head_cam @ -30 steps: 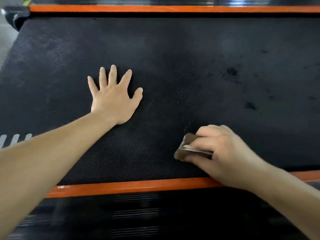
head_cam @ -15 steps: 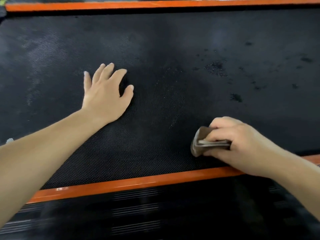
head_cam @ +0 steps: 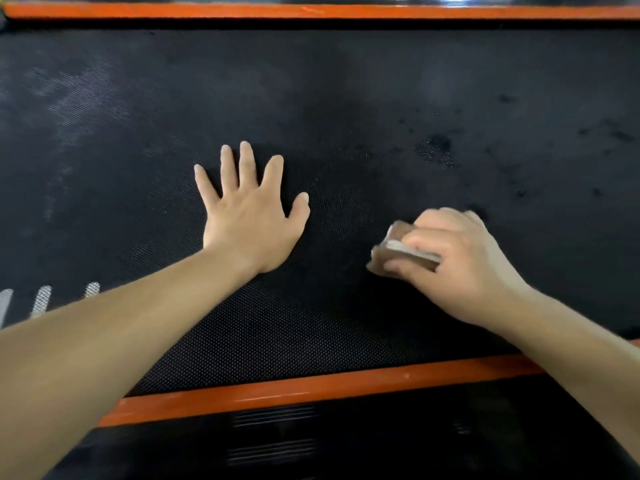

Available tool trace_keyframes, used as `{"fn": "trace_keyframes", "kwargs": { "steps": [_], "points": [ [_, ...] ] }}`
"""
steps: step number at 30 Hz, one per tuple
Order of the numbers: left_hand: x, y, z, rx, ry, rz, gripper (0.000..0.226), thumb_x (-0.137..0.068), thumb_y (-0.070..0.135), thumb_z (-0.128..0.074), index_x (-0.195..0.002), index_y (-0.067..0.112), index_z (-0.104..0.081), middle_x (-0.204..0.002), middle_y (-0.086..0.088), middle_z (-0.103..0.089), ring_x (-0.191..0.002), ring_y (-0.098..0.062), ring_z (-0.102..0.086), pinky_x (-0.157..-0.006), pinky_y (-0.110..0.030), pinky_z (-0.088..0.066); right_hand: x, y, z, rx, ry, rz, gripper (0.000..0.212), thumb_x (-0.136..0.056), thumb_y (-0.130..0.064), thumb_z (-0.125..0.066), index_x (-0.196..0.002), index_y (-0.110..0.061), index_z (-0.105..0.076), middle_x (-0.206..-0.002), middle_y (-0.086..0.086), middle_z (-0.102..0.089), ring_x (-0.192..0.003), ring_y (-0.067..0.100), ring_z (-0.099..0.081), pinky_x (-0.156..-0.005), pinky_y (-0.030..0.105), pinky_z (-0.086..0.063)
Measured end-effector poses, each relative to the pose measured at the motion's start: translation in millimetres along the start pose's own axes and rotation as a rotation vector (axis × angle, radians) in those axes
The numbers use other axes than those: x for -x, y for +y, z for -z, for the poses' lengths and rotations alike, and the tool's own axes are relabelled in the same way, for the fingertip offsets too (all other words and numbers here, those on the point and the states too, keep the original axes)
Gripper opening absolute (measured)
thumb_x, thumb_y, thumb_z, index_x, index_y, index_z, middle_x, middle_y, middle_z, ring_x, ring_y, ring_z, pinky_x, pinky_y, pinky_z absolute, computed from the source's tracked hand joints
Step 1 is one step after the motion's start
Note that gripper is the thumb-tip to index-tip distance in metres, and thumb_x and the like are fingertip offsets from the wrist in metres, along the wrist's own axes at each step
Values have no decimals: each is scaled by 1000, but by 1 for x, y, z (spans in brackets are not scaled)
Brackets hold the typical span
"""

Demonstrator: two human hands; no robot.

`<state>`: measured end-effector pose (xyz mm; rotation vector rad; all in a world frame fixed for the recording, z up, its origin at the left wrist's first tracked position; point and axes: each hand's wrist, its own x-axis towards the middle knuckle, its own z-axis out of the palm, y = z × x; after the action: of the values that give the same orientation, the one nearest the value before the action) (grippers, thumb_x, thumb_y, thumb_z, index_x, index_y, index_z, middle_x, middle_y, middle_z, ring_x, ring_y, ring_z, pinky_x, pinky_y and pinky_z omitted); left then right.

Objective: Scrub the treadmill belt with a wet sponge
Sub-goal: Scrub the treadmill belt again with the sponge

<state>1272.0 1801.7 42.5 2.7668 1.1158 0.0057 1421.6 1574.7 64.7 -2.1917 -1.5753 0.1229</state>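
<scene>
The black textured treadmill belt fills most of the head view. My left hand lies flat on it, fingers spread, left of centre. My right hand grips a brown and white sponge and presses it on the belt at the right. The sponge sticks out to the left of my fingers; most of it is hidden under the hand. Dark wet spots mark the belt beyond the sponge.
An orange side rail runs along the near edge of the belt, another orange rail along the far edge. Below the near rail is a black ribbed deck. White stripes show at the belt's left.
My right hand has slid the sponge away from the near rail, up the belt. My left hand has stayed flat on the belt, its fingers spread wider.
</scene>
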Motion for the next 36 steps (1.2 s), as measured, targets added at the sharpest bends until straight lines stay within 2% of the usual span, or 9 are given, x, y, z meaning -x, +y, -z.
{"fn": "trace_keyframes", "kwargs": {
  "steps": [5, 12, 16, 17, 20, 22, 26, 32, 36],
  "points": [
    [0, 0, 0, 4, 1, -5, 70, -100, 65, -22, -158, 25, -16, -170, -18, 2, -156, -37, 12, -121, -66, 6, -72, 15, -9, 58, 182, -186, 20, -91, -41, -66, -76, -28, -63, -75, -8, -46, -73, 19, -48, -73, 44, -46],
    [-1, -1, -1, -5, 5, -30, 70, -100, 65, -18, -162, 34, -5, -171, -13, 7, -156, -38, 15, -121, -67, 8, -59, 9, -14, 118, 39, 64, 33, -89, -53, -58, -91, -24, -74, -80, -6, -51, -78, 22, -56, -74, 37, -37],
    [-1, -2, 0, 5, -13, -43, 70, -100, 65, -15, -163, 35, -2, -171, -10, 9, -155, -37, 18, -120, -67, 11, -126, 31, -9, 132, 251, -288, 31, -94, -48, -60, -105, -22, -72, -88, -3, -52, -88, 29, -59, -84, 42, -46],
    [-1, -2, -1, 8, -13, -43, 71, -100, 65, -15, -163, 35, -1, -171, -11, 10, -155, -37, 18, -120, -67, 11, -127, 23, -14, 134, 255, -286, 32, -93, -48, -61, -105, -20, -72, -88, -4, -51, -87, 29, -59, -82, 42, -47],
    [-3, -1, -2, -11, -12, -43, 72, -100, 65, -15, -163, 34, 1, -171, -11, 11, -155, -38, 18, -120, -68, 10, -103, -7, -30, 66, 134, 11, 25, -88, -45, -65, -95, -21, -69, -82, -8, -47, -74, 20, -50, -72, 38, -41],
    [-3, -1, -2, -26, -18, -43, 72, -100, 65, -13, -163, 33, 2, -171, -12, 11, -155, -39, 18, -120, -68, 9, -112, 6, -24, 83, 95, 44, 21, -89, -46, -65, -94, -26, -69, -80, -7, -49, -74, 20, -52, -72, 37, -41],
    [-5, -1, -1, -62, -45, -71, 73, -100, 66, -5, -163, 30, 5, -170, -17, 11, -154, -44, 17, -119, -70, 8, -164, 40, -15, 147, 281, -331, 30, -94, -46, -60, -108, -22, -70, -92, 2, -55, -88, 29, -59, -82, 42, -48],
    [-14, -2, 9, -59, -129, -131, 84, -92, 76, 0, -162, 30, 6, -168, -20, 17, -153, -43, 23, -120, -67, 11, -146, 9, -27, 80, 115, -32, 19, -91, -40, -68, -93, -22, -69, -83, -5, -52, -77, 20, -53, -71, 37, -43],
    [-32, 16, 9, 117, -132, 23, 74, -98, 71, -18, -162, 37, -4, -170, -12, 16, -153, -39, 24, -117, -69, 15, -197, 38, -18, 130, 277, -350, 28, -93, -44, -60, -105, -21, -70, -95, 3, -59, -92, 28, -60, -82, 46, -50]
  ]
}}
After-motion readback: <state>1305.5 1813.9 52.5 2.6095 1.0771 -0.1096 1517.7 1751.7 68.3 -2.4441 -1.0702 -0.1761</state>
